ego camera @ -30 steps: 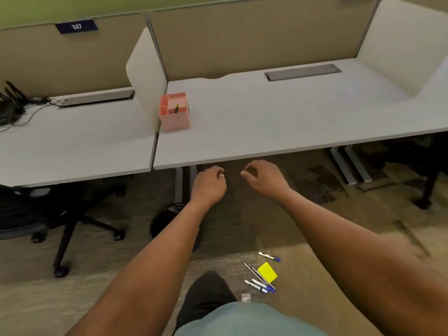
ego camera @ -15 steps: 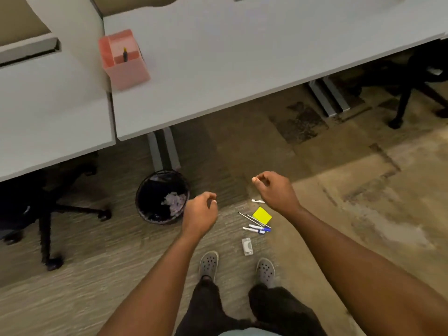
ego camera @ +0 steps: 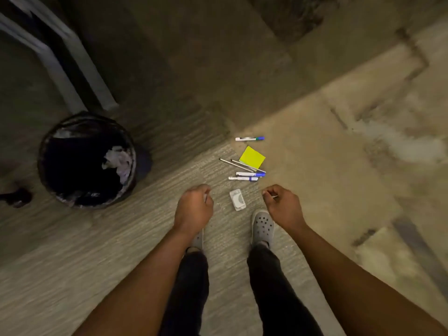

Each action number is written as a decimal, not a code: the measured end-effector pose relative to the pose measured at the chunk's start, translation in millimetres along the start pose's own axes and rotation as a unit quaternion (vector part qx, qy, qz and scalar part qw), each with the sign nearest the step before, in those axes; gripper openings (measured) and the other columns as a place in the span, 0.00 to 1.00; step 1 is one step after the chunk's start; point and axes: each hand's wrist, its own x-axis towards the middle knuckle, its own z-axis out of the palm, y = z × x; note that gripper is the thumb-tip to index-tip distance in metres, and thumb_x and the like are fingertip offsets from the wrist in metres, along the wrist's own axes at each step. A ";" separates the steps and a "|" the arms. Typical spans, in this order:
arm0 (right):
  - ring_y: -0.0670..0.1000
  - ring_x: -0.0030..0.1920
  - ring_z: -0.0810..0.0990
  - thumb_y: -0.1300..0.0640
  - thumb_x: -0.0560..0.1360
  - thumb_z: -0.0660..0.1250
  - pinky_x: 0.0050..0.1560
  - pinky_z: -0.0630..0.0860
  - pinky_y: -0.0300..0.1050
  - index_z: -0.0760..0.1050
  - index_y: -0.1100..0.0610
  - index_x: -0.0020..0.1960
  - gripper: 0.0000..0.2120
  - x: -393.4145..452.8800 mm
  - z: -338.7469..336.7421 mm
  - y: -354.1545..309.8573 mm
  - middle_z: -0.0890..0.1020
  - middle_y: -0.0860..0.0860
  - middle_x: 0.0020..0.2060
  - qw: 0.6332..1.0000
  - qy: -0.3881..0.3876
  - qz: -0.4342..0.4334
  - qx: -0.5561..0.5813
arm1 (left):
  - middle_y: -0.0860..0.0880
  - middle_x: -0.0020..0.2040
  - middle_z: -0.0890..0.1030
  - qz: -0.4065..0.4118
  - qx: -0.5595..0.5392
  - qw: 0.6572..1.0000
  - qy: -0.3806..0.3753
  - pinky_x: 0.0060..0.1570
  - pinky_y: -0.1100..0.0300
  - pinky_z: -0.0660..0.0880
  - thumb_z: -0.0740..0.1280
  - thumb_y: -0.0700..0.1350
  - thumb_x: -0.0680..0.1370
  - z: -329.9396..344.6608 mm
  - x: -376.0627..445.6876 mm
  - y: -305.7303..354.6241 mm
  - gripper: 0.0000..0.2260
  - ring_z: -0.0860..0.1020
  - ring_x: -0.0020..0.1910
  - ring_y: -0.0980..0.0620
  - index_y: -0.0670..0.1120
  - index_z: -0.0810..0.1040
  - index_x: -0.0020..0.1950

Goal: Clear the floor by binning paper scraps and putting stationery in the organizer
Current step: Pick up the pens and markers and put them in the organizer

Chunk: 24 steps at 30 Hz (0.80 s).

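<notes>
Stationery scattered on the carpet just ahead of the feet.

A yellow sticky pad (ego camera: 252, 158), pens (ego camera: 247, 176), a marker (ego camera: 249, 138) and a white case (ego camera: 237, 199) lie together; the bin (ego camera: 48, 151) holds crumpled paper (ego camera: 118, 161). Left hand (ego camera: 193, 209) and right hand (ego camera: 284, 206) hover loosely curled, each grip holding nothing.

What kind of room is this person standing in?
Probably an office. The floor is carpet tile, metal desk legs stand at upper left beside a lined wastebasket holding crumpled paper, and pens and a yellow sticky pad lie on the floor.
</notes>
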 end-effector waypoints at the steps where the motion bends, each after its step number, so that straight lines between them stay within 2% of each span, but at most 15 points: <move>1: 0.54 0.42 0.82 0.57 0.76 0.67 0.39 0.64 0.36 0.81 0.56 0.47 0.05 17.6 18.1 16.0 0.86 0.53 0.44 1.000 -0.002 0.014 0.001 | 0.41 0.54 0.83 0.009 0.016 1.000 -0.012 0.55 0.53 0.76 0.65 0.36 0.75 21.0 20.4 -9.9 0.12 0.80 0.53 0.42 0.41 0.81 0.57; 5: 0.56 0.49 0.82 0.54 0.77 0.65 0.42 0.65 0.39 0.80 0.56 0.49 0.07 88.7 88.9 76.7 0.85 0.54 0.46 0.998 -0.024 0.063 -0.006 | 0.39 0.57 0.81 0.039 0.079 0.995 -0.048 0.58 0.51 0.74 0.63 0.37 0.75 100.7 103.8 -49.7 0.14 0.78 0.57 0.40 0.40 0.78 0.60; 11: 0.57 0.50 0.80 0.56 0.76 0.60 0.45 0.68 0.40 0.77 0.54 0.44 0.07 174.2 170.7 157.9 0.84 0.55 0.47 0.990 -0.080 0.104 -0.053 | 0.38 0.66 0.73 0.108 0.202 0.970 -0.084 0.63 0.47 0.72 0.61 0.35 0.75 205.2 198.2 -90.1 0.21 0.72 0.64 0.38 0.39 0.70 0.68; 15: 0.60 0.53 0.79 0.58 0.75 0.60 0.48 0.72 0.45 0.76 0.55 0.50 0.08 215.9 196.0 195.1 0.83 0.57 0.49 0.989 -0.035 0.124 -0.074 | 0.39 0.75 0.64 0.189 0.263 0.942 -0.090 0.70 0.47 0.66 0.62 0.33 0.74 255.9 249.0 -90.1 0.28 0.65 0.72 0.38 0.40 0.63 0.74; 17: 0.59 0.52 0.79 0.58 0.75 0.61 0.45 0.69 0.45 0.73 0.55 0.55 0.09 229.1 202.1 206.3 0.82 0.57 0.51 0.991 0.005 0.107 -0.084 | 0.39 0.74 0.66 0.217 0.313 0.921 -0.081 0.69 0.45 0.65 0.62 0.36 0.74 273.7 270.4 -85.4 0.27 0.65 0.71 0.38 0.41 0.63 0.73; 20: 0.60 0.50 0.78 0.61 0.77 0.59 0.41 0.66 0.45 0.70 0.54 0.60 0.12 242.5 208.7 214.7 0.77 0.57 0.54 0.984 0.040 0.009 -0.175 | 0.38 0.67 0.70 0.237 0.376 0.893 -0.069 0.65 0.42 0.67 0.64 0.37 0.74 290.0 285.5 -82.6 0.22 0.69 0.66 0.37 0.41 0.67 0.67; 22: 0.61 0.50 0.77 0.62 0.77 0.59 0.38 0.66 0.48 0.71 0.55 0.61 0.13 250.4 210.3 217.2 0.74 0.58 0.57 0.970 0.047 -0.049 -0.234 | 0.38 0.64 0.71 0.241 0.381 0.891 -0.051 0.61 0.42 0.69 0.65 0.36 0.73 293.6 287.9 -85.1 0.19 0.71 0.62 0.36 0.41 0.69 0.64; 24: 0.61 0.52 0.75 0.63 0.76 0.59 0.39 0.71 0.52 0.72 0.57 0.60 0.13 256.7 209.2 217.3 0.73 0.59 0.58 0.954 0.058 -0.086 -0.282 | 0.38 0.62 0.72 0.243 0.371 0.896 -0.041 0.58 0.43 0.70 0.64 0.35 0.74 294.6 288.2 -90.5 0.17 0.72 0.60 0.36 0.41 0.70 0.63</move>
